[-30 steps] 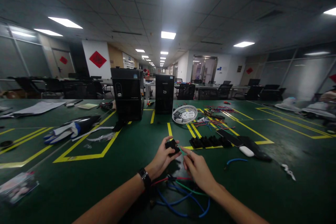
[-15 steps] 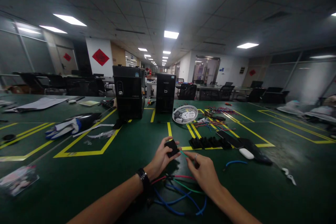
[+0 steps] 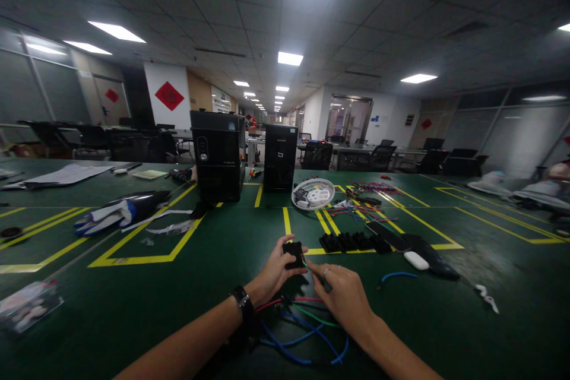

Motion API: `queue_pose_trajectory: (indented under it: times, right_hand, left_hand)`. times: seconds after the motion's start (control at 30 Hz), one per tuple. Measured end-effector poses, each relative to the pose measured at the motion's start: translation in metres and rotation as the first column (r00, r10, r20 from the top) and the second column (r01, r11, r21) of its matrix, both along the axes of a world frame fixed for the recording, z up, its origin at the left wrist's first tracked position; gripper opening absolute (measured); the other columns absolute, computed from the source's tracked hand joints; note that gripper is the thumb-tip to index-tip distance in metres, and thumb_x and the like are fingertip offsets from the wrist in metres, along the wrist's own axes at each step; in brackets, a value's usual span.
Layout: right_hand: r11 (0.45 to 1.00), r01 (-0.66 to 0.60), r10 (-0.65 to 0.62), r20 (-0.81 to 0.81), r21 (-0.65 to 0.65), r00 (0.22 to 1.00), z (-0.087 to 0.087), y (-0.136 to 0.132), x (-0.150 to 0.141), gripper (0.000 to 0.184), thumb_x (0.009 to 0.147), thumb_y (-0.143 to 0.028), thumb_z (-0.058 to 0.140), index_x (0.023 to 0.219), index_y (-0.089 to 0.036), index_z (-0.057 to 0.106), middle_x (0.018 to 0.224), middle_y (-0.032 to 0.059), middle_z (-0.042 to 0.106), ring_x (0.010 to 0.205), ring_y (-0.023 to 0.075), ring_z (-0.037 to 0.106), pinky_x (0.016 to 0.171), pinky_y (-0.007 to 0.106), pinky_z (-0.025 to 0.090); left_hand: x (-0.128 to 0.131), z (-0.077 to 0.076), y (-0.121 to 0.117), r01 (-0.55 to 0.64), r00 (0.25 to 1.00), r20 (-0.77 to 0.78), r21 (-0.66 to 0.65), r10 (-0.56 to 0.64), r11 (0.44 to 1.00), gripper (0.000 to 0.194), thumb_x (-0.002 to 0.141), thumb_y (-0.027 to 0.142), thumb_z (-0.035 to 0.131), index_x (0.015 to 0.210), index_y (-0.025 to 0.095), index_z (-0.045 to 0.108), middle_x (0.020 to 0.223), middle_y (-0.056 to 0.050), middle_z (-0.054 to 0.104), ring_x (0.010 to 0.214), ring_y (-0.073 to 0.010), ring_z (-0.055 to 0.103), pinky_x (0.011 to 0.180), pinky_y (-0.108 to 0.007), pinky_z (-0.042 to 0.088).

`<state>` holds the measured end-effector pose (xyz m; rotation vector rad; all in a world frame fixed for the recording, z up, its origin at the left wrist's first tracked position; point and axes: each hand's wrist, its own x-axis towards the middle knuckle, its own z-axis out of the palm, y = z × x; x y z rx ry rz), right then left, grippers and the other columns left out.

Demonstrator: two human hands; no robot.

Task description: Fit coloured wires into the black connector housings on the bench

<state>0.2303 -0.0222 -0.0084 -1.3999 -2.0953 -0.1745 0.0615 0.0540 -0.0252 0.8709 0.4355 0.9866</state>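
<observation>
The left hand [image 3: 276, 267] was closed around a small black block [image 3: 293, 254], its thumb across the face, above the green bench [image 3: 200, 303]. The right hand [image 3: 342, 288], at the block's 4 o'clock, looked pinched at index finger and thumb on a thin green wire [image 3: 305, 263] that met the block's right edge; whether the wire's end sat inside the block or only against it could not be told.

The likeliest trouble lay at that edge. A push off the line of the opening could have bent or buckled so thin a wire, and a loose pinch could have let it slide through the fingertips. The left hand's grip was mostly fingertips, so a sideways shove might have twisted the block or tipped it out.

At 6 o'clock from the block, blue wires [image 3: 285, 355] lay in loops just below the hands, crossed by a second green strand [image 3: 312, 316]; a low wrist could have snagged them. Between 2 and 3 o'clock stood a row of black blocks [image 3: 354, 242], near enough to the right hand that a wide outward swing might have knocked it out of line.
</observation>
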Motion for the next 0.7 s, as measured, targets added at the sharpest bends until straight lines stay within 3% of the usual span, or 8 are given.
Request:
queue_pose_trajectory:
  times: [0.07,0.23,0.43,0.6,0.7]
  right_hand:
    - [0.999,-0.001,0.002,0.037,-0.033,0.999,0.001,-0.001,-0.001,0.032,0.088,-0.017,0.054,0.117,-0.021,0.066,0.095,0.0081,0.075,0.085,0.0213,0.070,0.080,0.031,0.052]
    - [0.984,-0.142,0.144,0.012,-0.110,0.989,0.003,-0.005,-0.006,0.031,0.090,-0.016,0.048,0.116,-0.021,0.065,0.100,0.0080,0.074,0.089,0.0204,0.069,0.082,0.030,0.051]
    - [0.977,-0.138,0.113,-0.152,-0.162,0.982,0.005,-0.007,-0.017,0.029,0.089,-0.016,0.050,0.112,-0.019,0.067,0.107,0.0082,0.072,0.097,0.0223,0.068,0.086,0.031,0.050]
    - [0.973,-0.113,0.079,-0.171,-0.200,0.982,0.008,-0.007,-0.020,0.025,0.089,-0.018,0.050,0.106,-0.020,0.068,0.094,0.0060,0.074,0.082,0.0206,0.069,0.075,0.028,0.049]
    - [0.978,-0.073,0.029,-0.220,-0.196,0.975,0.005,-0.007,-0.018,0.020,0.090,-0.022,0.049,0.090,-0.017,0.069,0.077,0.0044,0.071,0.068,0.0178,0.066,0.065,0.025,0.045]
  left_hand:
    - [0.001,0.001,-0.002,-0.002,1.000,-0.027,0.029,0.003,1.000,0.055,0.076,0.011,0.062,0.124,0.024,0.037,0.115,-0.013,0.061,0.087,-0.0202,0.068,0.083,-0.041,0.053]
    - [0.002,0.004,-0.007,-0.050,0.989,-0.133,0.143,0.070,0.988,0.057,0.077,0.024,0.070,0.124,0.025,0.037,0.119,-0.014,0.060,0.087,-0.0201,0.068,0.080,-0.039,0.054]
    - [0.000,0.011,-0.013,-0.076,0.974,-0.195,0.199,0.116,0.977,0.058,0.078,0.025,0.068,0.123,0.025,0.033,0.118,-0.015,0.062,0.085,-0.0212,0.070,0.078,-0.038,0.056]
    - [0.001,0.016,-0.014,-0.126,0.961,-0.222,0.176,0.164,0.976,0.062,0.072,0.023,0.074,0.121,0.024,0.036,0.113,-0.012,0.063,0.080,-0.0197,0.070,0.080,-0.038,0.055]
    - [0.004,0.013,-0.011,-0.135,0.974,-0.168,0.117,0.154,0.984,0.053,0.071,0.030,0.075,0.114,0.023,0.043,0.106,-0.009,0.063,0.079,-0.0182,0.068,0.076,-0.036,0.055]
